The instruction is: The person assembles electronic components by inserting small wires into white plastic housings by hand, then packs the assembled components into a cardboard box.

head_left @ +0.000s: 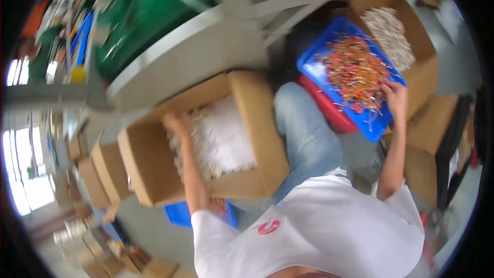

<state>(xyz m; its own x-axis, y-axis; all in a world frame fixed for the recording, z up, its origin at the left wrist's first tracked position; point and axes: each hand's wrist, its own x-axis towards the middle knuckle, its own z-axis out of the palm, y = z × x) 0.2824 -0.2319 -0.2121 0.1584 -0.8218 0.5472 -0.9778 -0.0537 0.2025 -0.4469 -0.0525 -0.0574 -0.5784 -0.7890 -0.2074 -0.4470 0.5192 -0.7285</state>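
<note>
My left hand reaches down into a large open cardboard box, beside small pale ring-shaped coils scattered over white sheeting. Its fingers are smeared, so I cannot tell what they hold. On my right, a blue plastic tray carries a heap of thin orange, red and yellow pieces, like short wires. My right hand is at the heap's right edge, its fingers curled together at the pieces. Anything pinched there is too small to make out.
The blue tray lies tilted over a red container. Beyond it stands a cardboard box of whitish pieces. A workbench with green machinery rises ahead. Another blue tray sits below the large box; more cartons stand left.
</note>
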